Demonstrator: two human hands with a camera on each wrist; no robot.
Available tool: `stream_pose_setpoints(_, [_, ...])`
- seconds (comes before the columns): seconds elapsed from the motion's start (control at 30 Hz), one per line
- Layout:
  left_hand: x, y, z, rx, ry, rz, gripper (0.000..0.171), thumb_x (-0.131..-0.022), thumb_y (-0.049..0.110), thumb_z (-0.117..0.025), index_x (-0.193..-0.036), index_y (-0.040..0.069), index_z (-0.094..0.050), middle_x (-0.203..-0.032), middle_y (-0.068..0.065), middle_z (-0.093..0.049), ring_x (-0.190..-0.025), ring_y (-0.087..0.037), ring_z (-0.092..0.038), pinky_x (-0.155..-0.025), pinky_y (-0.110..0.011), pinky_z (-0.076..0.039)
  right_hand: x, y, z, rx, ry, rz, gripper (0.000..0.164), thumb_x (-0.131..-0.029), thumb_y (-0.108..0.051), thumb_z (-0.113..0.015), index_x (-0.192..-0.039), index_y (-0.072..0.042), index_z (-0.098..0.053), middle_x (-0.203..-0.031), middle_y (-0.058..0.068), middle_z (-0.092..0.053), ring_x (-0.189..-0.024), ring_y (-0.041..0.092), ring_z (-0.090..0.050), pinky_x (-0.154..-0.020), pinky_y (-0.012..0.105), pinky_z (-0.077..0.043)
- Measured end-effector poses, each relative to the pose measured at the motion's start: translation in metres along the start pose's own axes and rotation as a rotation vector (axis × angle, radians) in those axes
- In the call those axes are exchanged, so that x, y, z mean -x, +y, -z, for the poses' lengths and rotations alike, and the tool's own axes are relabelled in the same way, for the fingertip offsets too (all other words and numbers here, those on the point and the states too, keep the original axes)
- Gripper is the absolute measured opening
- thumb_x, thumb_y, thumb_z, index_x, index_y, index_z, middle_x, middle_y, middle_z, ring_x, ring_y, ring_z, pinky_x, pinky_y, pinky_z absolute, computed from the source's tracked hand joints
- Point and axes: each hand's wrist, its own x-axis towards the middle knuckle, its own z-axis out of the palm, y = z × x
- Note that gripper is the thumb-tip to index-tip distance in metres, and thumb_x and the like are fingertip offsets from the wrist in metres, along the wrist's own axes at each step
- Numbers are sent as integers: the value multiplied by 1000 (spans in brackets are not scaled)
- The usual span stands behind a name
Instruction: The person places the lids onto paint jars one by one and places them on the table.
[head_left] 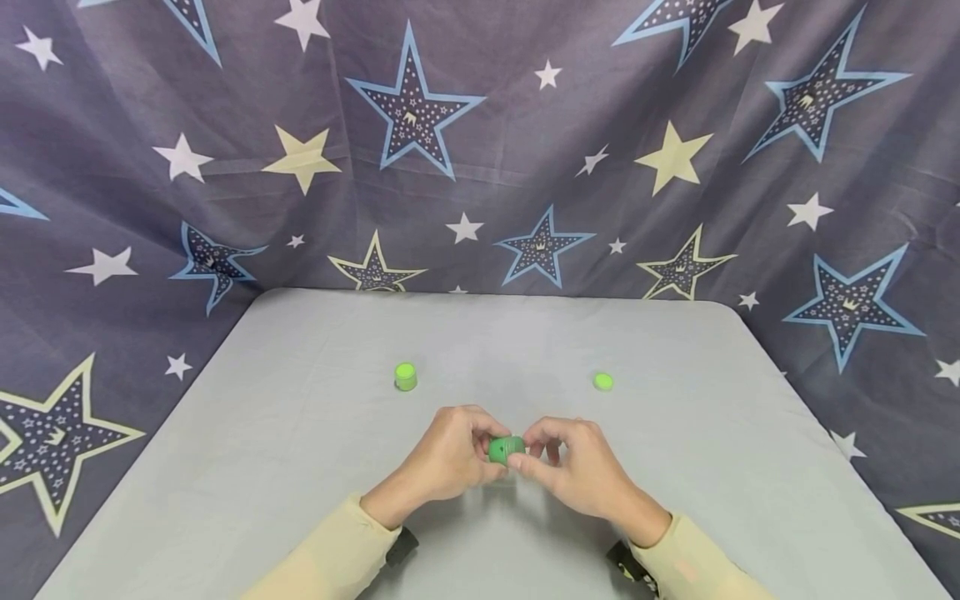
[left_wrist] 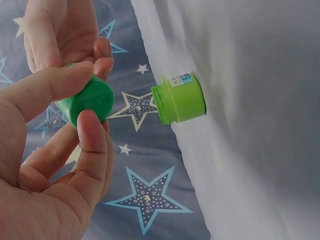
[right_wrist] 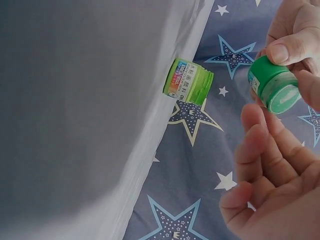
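Observation:
Over the middle of the surface, both hands meet at a small green paint jar (head_left: 504, 450), tilted on its side. My left hand (head_left: 456, 448) grips its base end between thumb and fingers. From the other side, my right hand (head_left: 583, 463) has its thumb and index finger at the pale-rimmed top end, pinching it. In the right wrist view, the remaining right fingers (right_wrist: 252, 160) curl loosely below the jar, and part of a label shows on its side. The left wrist view shows the jar's smooth round base (left_wrist: 95, 102) under the left thumb.
A light green paint jar (head_left: 406, 377) stands beyond the left hand; its threaded neck (right_wrist: 202, 86) is bare of a lid. A light green lid (head_left: 603, 382) lies beyond the right hand. The grey-white cloth-covered table (head_left: 300, 375) ends at a star-patterned curtain (head_left: 480, 167).

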Motion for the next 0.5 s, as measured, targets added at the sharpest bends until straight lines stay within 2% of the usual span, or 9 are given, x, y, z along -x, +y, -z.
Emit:
stream_pose_setpoints(0.27, [0, -2, -1, 12, -5, 8, 30, -70, -4, -89, -96, 6, -79, -86, 5, -65, -73, -12, -62, -62, -25, -57, 0, 0, 0, 15, -10, -32, 18, -93, -36, -77, -80, -24, -73, -67, -19, -59, -59, 3, -49, -50, 22, -42])
stream_pose_setpoints(0.4, [0, -2, 0, 5, -3, 18, 29, -70, -3, -90, -95, 6, -79, -85, 5, -65, -72, -11, -61, -62, -25, -56, 0, 1, 0, 17, 7, -26, 14, -91, -33, -79, -91, -20, -74, -74, -14, -64, -60, 5, -52, -51, 22, -44])
stream_pose_setpoints(0.5, [0, -1, 0, 0, 1, 17, 28, -70, -3, -90, -94, 7, -79, -84, 5, -64, -71, -11, -60, -61, -24, -55, 0, 2, 1, 8, 18, 8, 27, -85, -27, -86, -106, -18, -72, -85, -9, -69, -63, 9, -58, -52, 24, -46])
